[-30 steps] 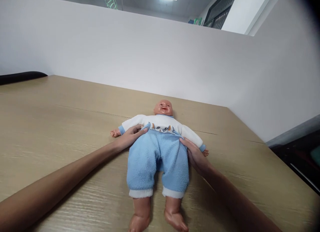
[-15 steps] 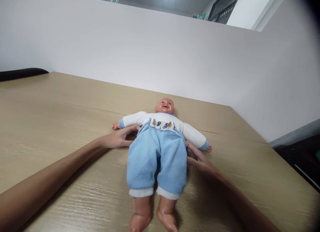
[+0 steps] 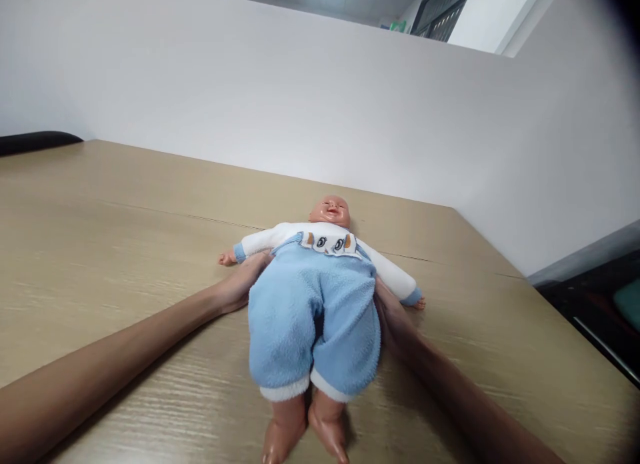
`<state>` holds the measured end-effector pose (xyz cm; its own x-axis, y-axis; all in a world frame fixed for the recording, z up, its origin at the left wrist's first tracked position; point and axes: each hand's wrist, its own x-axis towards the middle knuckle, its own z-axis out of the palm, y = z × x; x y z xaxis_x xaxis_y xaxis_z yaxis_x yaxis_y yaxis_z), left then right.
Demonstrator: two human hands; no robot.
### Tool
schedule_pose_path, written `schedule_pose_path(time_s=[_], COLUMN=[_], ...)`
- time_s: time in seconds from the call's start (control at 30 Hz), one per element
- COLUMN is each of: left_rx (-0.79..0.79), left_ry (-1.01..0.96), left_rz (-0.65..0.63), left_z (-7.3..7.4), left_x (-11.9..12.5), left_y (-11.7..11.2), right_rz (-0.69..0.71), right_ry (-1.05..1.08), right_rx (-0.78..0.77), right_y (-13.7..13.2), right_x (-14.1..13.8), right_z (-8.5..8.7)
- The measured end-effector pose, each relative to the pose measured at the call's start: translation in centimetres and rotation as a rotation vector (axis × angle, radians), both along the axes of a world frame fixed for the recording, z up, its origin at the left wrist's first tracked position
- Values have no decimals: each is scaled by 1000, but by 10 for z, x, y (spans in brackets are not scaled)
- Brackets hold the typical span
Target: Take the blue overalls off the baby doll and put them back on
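A baby doll (image 3: pixel 320 304) lies on its back on the wooden table, feet toward me and arms spread wide. It wears a white top and light blue fleece trousers (image 3: pixel 285 311) with white cuffs and an animal face at the waist. My left hand (image 3: pixel 245 281) presses against the doll's left-hand side in the picture, below its outstretched arm. On the opposite side my right hand (image 3: pixel 393 314) grips at the waist and hip. Most fingers of both hands are hidden behind or under the doll and the blue fabric.
The wooden table (image 3: pixel 140 264) reaches back to a pale partition wall (image 3: pixel 300 104). At its far left edge is a black curved object (image 3: pixel 40 143). Dark items (image 3: pixel 590 317) stand beyond the right edge.
Both hands have slid further in around the doll's sides, hiding their fingers. The trousers bulge wider and the doll's feet have come closer together. The view has shifted slightly.
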<state>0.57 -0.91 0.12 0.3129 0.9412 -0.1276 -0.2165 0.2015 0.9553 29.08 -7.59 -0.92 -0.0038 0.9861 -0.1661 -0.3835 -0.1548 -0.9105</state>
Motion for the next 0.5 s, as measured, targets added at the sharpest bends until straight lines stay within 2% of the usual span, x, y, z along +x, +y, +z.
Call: schedule_pose_path(time_s=[0.1, 0.2, 0.27, 0.37, 0.43, 0.5], left_rx=[73, 187, 325, 526, 574, 554], left_ry=[59, 158, 265, 393, 422, 416], left_rz=[61, 31, -22, -111, -154, -186], left_z=[-5, 0, 9, 29, 41, 49], left_x=[1, -8, -17, -23, -21, -14], left_y=[2, 3, 3, 5, 7, 9], right_rz=[-30, -27, 2, 20, 48, 97], right_ry=[-122, -257, -279, -377, -439, -387], right_rx=[110, 235, 270, 321, 373, 370], right_y=[4, 1, -3, -8, -5, 4], right_x=[5, 13, 16, 14, 10, 6], right_z=[-8, -8, -1, 19, 33, 41])
